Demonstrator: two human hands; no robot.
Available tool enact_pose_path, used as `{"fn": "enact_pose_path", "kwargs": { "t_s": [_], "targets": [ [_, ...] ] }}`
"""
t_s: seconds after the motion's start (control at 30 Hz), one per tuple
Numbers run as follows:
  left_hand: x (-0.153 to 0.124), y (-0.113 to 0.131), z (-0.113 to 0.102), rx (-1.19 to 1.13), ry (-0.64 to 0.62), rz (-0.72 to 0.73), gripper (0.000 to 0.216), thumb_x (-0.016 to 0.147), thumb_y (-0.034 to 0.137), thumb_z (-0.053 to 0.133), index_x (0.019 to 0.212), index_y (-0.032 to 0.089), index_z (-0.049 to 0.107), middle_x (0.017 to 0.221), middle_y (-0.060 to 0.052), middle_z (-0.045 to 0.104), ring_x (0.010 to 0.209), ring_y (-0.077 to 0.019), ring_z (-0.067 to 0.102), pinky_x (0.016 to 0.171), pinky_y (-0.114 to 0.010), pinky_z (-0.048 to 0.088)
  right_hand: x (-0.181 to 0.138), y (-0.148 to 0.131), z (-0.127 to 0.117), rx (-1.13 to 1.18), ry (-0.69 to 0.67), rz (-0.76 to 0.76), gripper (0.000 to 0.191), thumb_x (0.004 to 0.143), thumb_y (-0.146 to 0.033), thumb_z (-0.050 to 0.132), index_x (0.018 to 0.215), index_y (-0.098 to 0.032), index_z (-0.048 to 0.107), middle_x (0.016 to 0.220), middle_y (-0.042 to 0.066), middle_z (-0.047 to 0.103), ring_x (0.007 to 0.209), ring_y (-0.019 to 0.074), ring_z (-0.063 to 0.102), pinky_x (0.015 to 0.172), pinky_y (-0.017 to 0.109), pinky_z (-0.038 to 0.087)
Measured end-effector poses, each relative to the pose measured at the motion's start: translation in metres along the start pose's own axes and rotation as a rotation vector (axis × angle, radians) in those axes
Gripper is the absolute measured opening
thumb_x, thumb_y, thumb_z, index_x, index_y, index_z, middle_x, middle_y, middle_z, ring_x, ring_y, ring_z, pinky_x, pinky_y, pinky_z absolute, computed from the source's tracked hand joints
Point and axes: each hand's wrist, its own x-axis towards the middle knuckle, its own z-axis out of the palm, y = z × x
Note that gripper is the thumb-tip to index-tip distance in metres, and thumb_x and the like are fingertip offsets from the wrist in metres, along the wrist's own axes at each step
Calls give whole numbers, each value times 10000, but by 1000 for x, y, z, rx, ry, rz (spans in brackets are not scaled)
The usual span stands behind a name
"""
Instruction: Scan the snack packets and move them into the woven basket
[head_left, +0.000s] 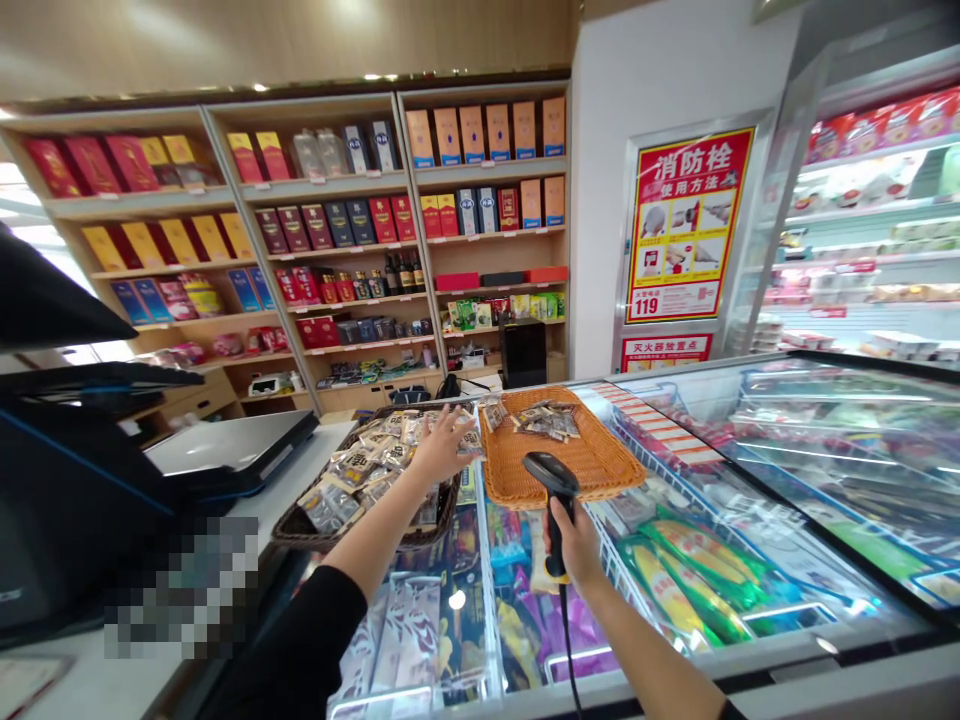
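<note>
My left hand (444, 447) reaches over the far right part of a dark brown wicker basket (289, 530), its fingers spread. The basket is filled with small clear packets (356, 465) with printed labels. One packet lies right by my fingertips; whether they touch it I cannot tell. My right hand (581, 540) is wrapped round the handle of a black barcode scanner (553, 475), held upright with its cord hanging down. Behind the scanner, an orange wicker basket (517, 470) holds a smaller pile of similar packets (547, 420) near its far side.
Both baskets rest on the glass top of a chest freezer (750, 460) with bagged goods inside. On the left stand a flat-topped scale (232, 440) and black counter equipment (67, 480). Shelves of boxes (360, 225) line the back wall, beside a red fire-hydrant sign (686, 225).
</note>
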Motion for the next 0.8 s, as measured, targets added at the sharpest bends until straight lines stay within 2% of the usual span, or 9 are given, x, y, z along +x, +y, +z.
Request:
{"fn": "enact_pose_path", "kwargs": {
  "t_s": [0.07,0.17,0.3,0.43,0.53,0.67,0.73,0.8],
  "targets": [
    [3,5,6,4,-72,125,500,765,376,653,1261,331,607,1474,-57,455,1418,-333,283,1164,-570,-5,-1,-1,0,5,-14,14,462,776,-658,617,724,-219,483,513,-50,543,327,105,464,318,221,370],
    [8,-3,15,59,-78,53,388,834,404,573,1211,343,640,1363,-55,572,1376,-316,359,1162,-562,-31,-2,-2,-1,23,18,19,466,768,-664,620,735,-218,490,508,-58,535,317,94,441,308,214,364],
    [15,-29,22,186,-71,-105,454,908,500,415,1311,348,559,1381,-72,553,1399,-331,303,1128,-622,-57,-1,-1,-3,28,34,34,474,760,-670,625,730,-219,479,509,-59,532,317,95,453,304,212,365],
    [25,-50,25,245,-138,-257,490,932,440,363,1393,320,472,1439,-121,483,1424,-350,244,1089,-691,66,-1,0,-1,-13,11,20,473,781,-662,610,716,-212,481,489,-57,524,321,96,466,315,202,365],
    [37,-54,24,238,-142,-302,479,917,410,393,1365,292,517,1470,-143,438,1424,-376,236,1086,-695,92,-3,-1,1,-3,-3,17,464,794,-650,604,719,-208,486,488,-61,515,330,91,465,332,198,366],
    [58,-27,22,179,-34,-207,435,911,415,413,1264,257,612,1462,-141,447,1405,-384,277,1106,-666,122,0,-1,2,24,37,10,460,802,-647,592,705,-210,483,474,-71,487,323,82,426,329,200,349],
    [71,-2,25,114,0,-107,428,920,405,401,1239,230,625,1412,-145,500,1371,-354,355,1118,-600,211,4,2,1,14,72,3,455,797,-645,595,709,-211,489,463,-70,490,316,89,428,326,208,350],
    [85,28,34,32,-41,2,424,911,375,432,1261,207,604,1357,-140,550,1306,-310,453,1101,-501,316,9,4,-2,23,124,8,449,792,-644,597,723,-212,497,469,-66,506,319,101,450,328,217,362]
  ]
}}
